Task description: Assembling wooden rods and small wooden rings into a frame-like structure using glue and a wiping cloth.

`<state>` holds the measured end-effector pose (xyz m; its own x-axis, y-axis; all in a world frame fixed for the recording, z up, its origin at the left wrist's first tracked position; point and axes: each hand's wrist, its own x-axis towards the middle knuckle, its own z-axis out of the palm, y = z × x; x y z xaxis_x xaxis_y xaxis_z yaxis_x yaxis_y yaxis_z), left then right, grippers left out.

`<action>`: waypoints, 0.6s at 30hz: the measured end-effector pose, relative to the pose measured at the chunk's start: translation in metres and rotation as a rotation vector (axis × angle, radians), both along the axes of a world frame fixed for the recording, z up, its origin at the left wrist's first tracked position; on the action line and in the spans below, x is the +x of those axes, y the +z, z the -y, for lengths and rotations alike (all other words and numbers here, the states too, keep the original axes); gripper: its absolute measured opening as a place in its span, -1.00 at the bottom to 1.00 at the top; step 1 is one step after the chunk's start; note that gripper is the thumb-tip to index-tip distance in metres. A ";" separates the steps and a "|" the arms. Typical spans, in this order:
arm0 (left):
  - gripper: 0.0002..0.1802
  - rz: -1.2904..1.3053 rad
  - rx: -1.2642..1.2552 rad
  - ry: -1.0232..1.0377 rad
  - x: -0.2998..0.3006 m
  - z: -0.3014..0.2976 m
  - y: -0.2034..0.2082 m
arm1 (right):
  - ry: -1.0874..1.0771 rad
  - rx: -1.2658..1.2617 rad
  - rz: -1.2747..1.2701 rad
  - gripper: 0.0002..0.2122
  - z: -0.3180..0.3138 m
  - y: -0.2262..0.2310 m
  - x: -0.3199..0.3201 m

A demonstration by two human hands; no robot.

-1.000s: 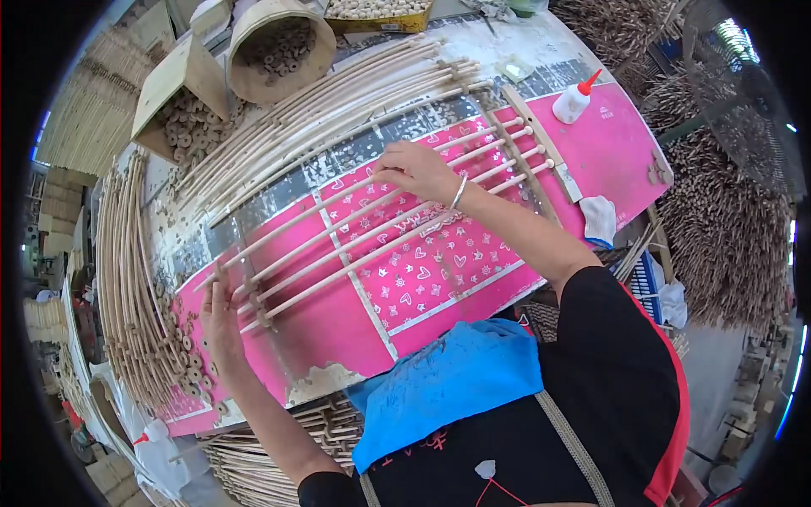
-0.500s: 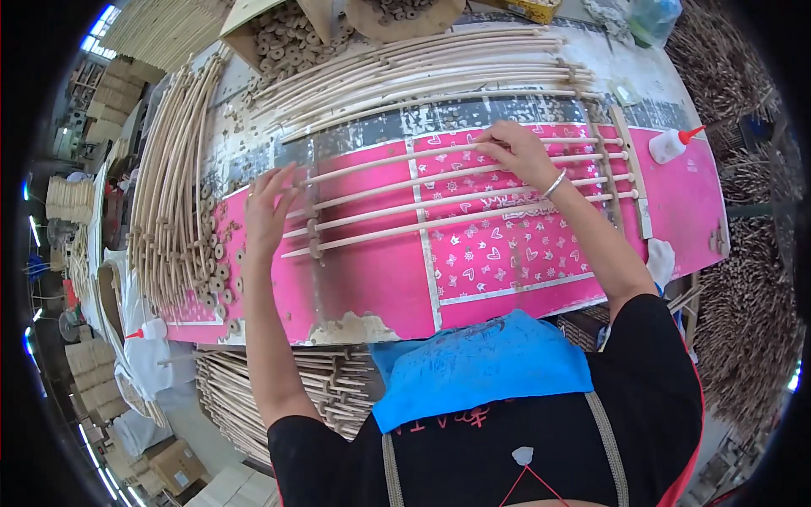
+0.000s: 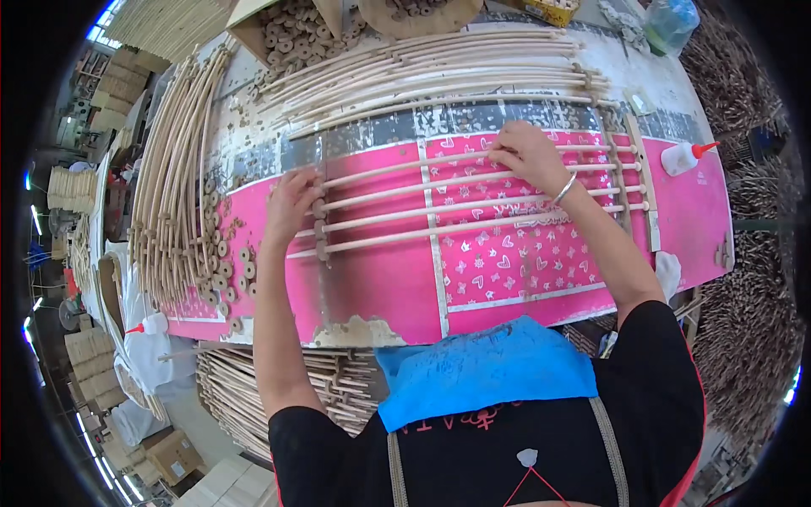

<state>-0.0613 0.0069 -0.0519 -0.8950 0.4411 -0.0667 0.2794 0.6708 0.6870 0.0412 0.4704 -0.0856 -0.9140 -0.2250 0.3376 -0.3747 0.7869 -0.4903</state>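
Several long, slim wooden rods (image 3: 397, 203) lie side by side across the pink table sheet, with small wooden discs (image 3: 320, 228) threaded near their left ends. My left hand (image 3: 291, 203) is at the left end of the farthest rod, its fingers closed around the tip beside the discs. Farther right, my right hand (image 3: 532, 159) pinches the same rod from above between thumb and fingers. Toward their right ends, the rods cross a thin upright strip of discs (image 3: 619, 173). The rod tips meet a pale wooden batten (image 3: 646, 190).
A bundle of rods with discs (image 3: 173, 186) lies at the left, loose discs (image 3: 224, 269) beside it. More rods (image 3: 439, 72) lie at the back, near a wooden box of discs (image 3: 296, 38). A white glue bottle with a red tip (image 3: 678, 159) stands at the right.
My left hand has moved right onto the rod's end and its fingers have drawn closer together. My right hand keeps its pinch on the rod. The whole view has shifted slightly.
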 end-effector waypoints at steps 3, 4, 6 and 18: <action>-0.65 0.022 -0.013 -0.004 0.002 -0.002 0.005 | -0.053 -0.039 0.087 -0.79 -0.006 0.007 -0.017; -0.61 0.002 0.008 -0.007 0.002 0.007 -0.001 | -0.119 -0.067 0.067 -0.79 -0.002 0.015 -0.026; -0.59 -0.096 -0.009 0.016 0.006 0.003 0.007 | -0.185 -0.035 -0.054 -0.79 -0.004 0.017 -0.052; -0.68 -0.237 0.120 0.739 0.064 0.156 -0.014 | -0.109 0.144 -0.153 -0.87 -0.017 -0.021 -0.096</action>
<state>0.0025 -0.1495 -0.0656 -0.9435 -0.2826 0.1730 -0.0625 0.6645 0.7446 -0.0553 0.4879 -0.1064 -0.8764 -0.1837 0.4452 -0.3450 0.8845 -0.3141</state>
